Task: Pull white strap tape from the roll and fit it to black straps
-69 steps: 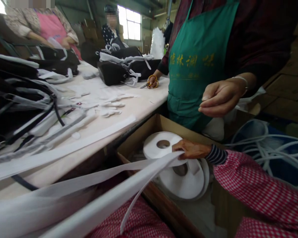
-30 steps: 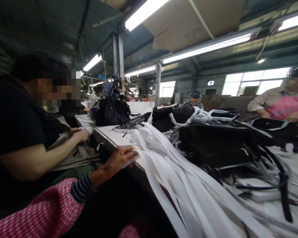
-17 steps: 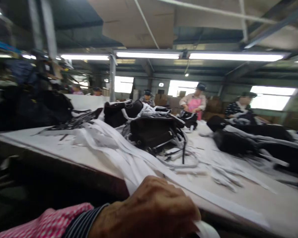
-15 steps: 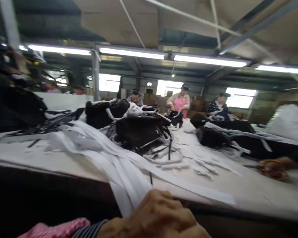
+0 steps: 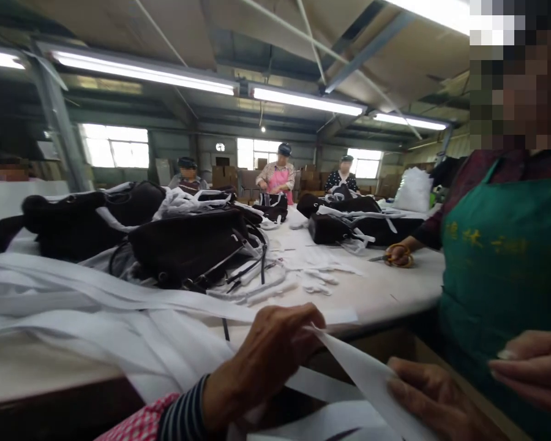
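Observation:
My left hand [image 5: 273, 352], with a striped cuff and a pink checked sleeve, is closed in a pinch on the end of a white fabric strip [image 5: 356, 361] at the table's front edge. Lower right, my right hand [image 5: 441, 395] grips the same strip farther along, its fingers bent and partly cut off by the frame. More white strips [image 5: 138, 331] lie in a loose pile left of my left hand, and some hang below the two hands. Black bags [image 5: 188, 245] with white straps rest on the table behind them.
At right stands a co-worker in a green apron [image 5: 500, 275], one hand on orange-handled scissors [image 5: 399, 256] at the tabletop [image 5: 381, 294]. Their other hand [image 5: 535, 370] is close to mine. More black bags [image 5: 344, 228] lie beyond; several people work at the back.
My view has swung right, bringing the co-worker in the green apron into sight. My left hand has risen, and now visibly pinches a strip. My right hand has come into view.

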The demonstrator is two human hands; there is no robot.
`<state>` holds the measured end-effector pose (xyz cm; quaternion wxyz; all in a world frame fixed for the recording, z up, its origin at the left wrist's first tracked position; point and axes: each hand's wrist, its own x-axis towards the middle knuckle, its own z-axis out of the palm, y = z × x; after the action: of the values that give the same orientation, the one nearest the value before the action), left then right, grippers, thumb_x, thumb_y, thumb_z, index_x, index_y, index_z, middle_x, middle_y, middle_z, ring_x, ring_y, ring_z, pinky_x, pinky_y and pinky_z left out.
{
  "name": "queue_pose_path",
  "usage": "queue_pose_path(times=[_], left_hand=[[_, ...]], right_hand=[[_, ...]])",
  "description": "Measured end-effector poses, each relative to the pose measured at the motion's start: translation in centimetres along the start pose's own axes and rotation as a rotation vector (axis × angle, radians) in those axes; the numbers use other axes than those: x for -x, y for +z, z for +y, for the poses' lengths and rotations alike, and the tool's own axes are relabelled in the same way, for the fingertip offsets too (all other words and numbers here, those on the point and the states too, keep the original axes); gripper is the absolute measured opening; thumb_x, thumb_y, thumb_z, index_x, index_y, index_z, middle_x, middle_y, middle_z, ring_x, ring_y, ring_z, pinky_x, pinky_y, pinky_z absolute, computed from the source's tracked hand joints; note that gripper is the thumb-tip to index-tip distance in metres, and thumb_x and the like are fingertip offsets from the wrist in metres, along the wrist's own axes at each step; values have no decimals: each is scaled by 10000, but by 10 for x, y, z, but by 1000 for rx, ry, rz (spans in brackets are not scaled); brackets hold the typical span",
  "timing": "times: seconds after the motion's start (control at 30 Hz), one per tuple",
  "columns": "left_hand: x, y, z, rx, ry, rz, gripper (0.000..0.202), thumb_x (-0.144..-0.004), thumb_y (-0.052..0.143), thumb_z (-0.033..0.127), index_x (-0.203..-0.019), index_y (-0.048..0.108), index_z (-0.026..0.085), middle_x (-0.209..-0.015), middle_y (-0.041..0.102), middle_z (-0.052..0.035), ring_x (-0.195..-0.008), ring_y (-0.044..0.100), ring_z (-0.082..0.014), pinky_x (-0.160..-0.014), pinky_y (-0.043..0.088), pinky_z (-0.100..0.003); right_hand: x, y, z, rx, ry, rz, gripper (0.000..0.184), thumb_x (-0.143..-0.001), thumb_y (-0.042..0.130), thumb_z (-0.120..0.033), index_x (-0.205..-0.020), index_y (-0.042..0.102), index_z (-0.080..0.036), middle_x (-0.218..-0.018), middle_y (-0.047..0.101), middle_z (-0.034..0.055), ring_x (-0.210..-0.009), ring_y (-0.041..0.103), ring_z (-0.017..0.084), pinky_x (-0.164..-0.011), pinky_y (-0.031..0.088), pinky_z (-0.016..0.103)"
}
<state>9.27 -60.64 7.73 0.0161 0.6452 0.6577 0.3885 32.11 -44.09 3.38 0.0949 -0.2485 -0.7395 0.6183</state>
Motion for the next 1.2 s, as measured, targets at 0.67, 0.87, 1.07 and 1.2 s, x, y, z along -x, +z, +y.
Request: queue_pose_path(times=[0.67,0.87,1.07,1.2], left_hand=[[25,19,-52,-173,252,343,273,-1055,521,176,-1208,746,191,-1299,707,-82,-1206,652,-202,-1020,480,-274],[15,24,-35,299,-219,468,400,-1000,628,462,-1339,691,259,-1340,689,-86,-1187,671,-277,-963,551,-368],[17,66,-19,1510,-650,261,964,-801,675,803,-1458,498,121,-1268,690,-217,-1121,689,-376,-790,615,-422],[32,82,-10,1568,-654,365,915,-735,799,737,-1421,558,181,-1307,671,-182,-1162,665,-366,-760,622,-387]], right_hand=[[25,-17,-5,134,-59,158,437,-797,763,-570,-730,718,-140,-698,562,12,-643,449,104,-581,328,225],[9,-8,8,65,-64,230,537,-787,727,-684,-783,690,-148,-619,484,-12,-531,394,91,-494,283,224],[0,19,30,234,-200,303,519,-886,629,-666,-794,746,-169,-710,585,33,-637,486,132,-556,375,228],[6,28,38,233,-147,323,494,-895,621,-661,-836,749,-188,-699,594,24,-627,498,141,-552,397,226]])
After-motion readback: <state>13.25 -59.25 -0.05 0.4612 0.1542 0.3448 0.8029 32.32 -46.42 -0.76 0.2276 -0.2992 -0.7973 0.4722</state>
